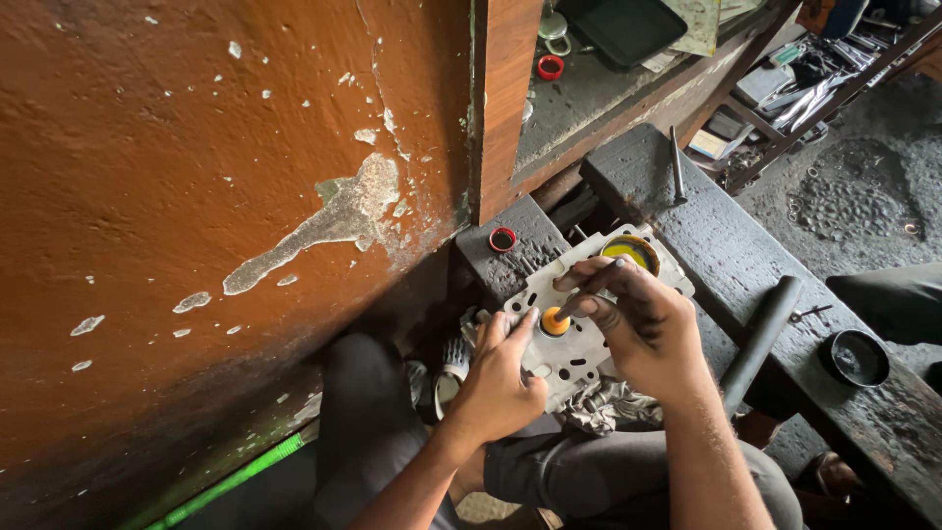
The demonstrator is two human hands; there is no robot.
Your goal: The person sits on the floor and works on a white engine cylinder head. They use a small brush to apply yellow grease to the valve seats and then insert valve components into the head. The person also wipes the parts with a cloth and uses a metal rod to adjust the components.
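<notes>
A grey metal plate [579, 339] is steadied on the lap by the left hand [498, 378].
A thin stick [587, 291], pinched in the right hand [643, 329], slants down-left onto an orange disc [555, 322].

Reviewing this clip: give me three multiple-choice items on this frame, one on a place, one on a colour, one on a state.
1. Where does the small red ring lie?
A. on the dark block beside the brown wall
B. in the person's lap
C. on the grey floor at right

2. What colour is the tip at the lower end of the thin tool?
A. blue
B. orange
C. white

3. How is the pale metal plate kept in place?
A. it hangs from a hook
B. it lies untouched
C. the left hand grips its edge

Answers: 1 A, the ring sits on the block by the wall's foot. 2 B, the tip shows orange under the right hand. 3 C, the left hand's fingers rest on the plate while the right hand holds the tool.
</notes>
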